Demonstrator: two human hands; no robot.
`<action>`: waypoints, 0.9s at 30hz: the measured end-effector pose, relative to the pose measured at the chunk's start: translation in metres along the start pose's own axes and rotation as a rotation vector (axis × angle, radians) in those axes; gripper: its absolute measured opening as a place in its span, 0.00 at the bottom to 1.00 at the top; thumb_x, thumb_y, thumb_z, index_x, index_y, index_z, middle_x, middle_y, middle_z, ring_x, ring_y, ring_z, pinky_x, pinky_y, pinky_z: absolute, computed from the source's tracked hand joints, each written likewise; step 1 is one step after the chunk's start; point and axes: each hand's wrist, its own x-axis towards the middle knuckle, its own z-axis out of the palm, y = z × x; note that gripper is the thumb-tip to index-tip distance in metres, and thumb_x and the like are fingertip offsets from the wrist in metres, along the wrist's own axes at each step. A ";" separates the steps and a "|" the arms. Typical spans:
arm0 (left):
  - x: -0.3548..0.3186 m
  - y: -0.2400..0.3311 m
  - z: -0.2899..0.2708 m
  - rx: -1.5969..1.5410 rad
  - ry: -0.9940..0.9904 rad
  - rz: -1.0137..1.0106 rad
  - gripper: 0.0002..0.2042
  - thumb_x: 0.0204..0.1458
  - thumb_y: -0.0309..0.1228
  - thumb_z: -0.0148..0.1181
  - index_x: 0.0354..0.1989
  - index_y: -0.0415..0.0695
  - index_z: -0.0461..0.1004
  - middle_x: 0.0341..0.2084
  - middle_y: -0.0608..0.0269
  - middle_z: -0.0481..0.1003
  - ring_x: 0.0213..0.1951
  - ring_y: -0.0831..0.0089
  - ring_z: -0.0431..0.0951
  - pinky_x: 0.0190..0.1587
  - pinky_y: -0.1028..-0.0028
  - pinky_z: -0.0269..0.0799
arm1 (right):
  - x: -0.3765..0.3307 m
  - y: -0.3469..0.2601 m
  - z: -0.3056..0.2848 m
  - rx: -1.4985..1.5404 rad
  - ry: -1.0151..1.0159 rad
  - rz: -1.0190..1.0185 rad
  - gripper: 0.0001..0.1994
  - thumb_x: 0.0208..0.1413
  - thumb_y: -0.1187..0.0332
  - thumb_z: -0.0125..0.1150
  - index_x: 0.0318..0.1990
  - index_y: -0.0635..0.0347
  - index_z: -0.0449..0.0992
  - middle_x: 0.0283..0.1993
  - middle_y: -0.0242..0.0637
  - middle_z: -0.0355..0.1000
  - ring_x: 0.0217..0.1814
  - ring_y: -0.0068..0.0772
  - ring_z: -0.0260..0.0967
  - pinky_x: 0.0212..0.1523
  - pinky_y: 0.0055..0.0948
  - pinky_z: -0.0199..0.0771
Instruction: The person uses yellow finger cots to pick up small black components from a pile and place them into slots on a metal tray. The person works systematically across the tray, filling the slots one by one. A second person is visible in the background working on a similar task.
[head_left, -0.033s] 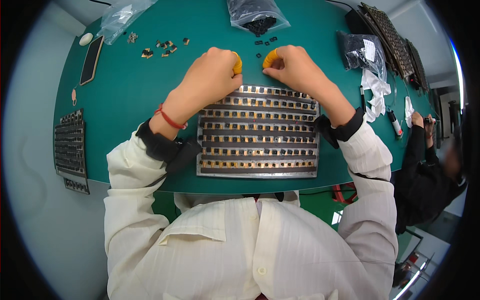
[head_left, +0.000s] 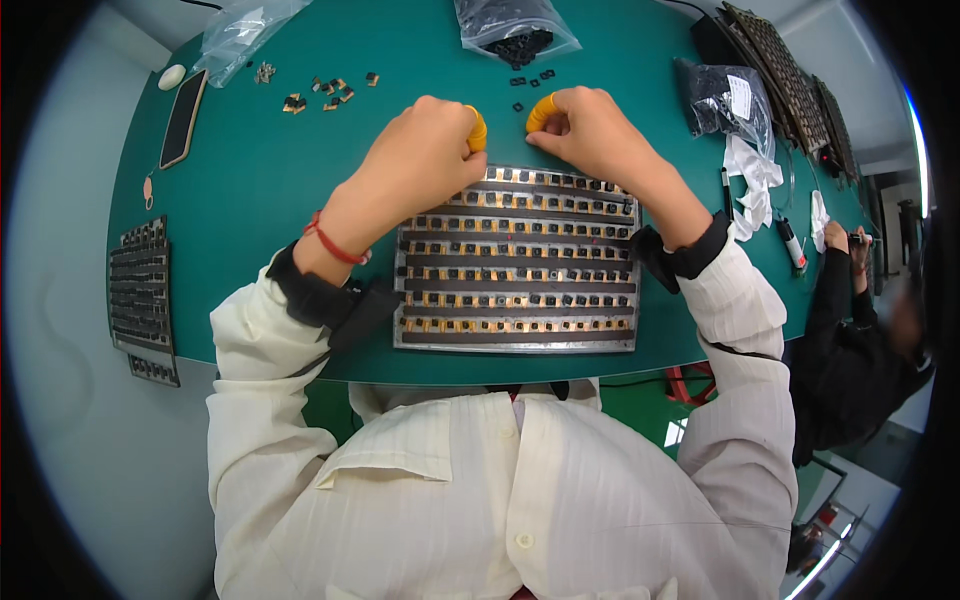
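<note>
At the near edge of the green table, directly in front of the person in a cream ribbed shirt, lies a metal keyboard plate filled with rows of small dark switches; it sits flat, its near side flush with the table edge. Both hands work at its far edge. The left hand, with a red cord at the wrist and an orange finger cot on one fingertip, is curled into a loose fist resting on the plate's far left corner; whether it pinches anything cannot be told. The right hand, also wearing an orange cot, is likewise curled with fingertips drawn together just beyond the plate's far row; what it holds, if anything, is hidden. Between and beyond the hands lie a few loose black switches, near a clear bag of black parts. To the far left are scattered small parts and a dark phone; a second keyboard plate lies at the left edge. At the right, another person's hands are visible.
</note>
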 end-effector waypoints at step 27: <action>-0.097 0.065 0.035 0.144 -0.054 0.269 0.06 0.49 0.29 0.65 0.30 0.38 0.80 0.27 0.59 0.74 0.31 0.59 0.74 0.38 0.64 0.70 | -0.221 -0.016 -0.014 0.061 0.080 0.166 0.07 0.47 0.77 0.68 0.35 0.69 0.80 0.30 0.41 0.69 0.28 0.37 0.71 0.28 0.32 0.69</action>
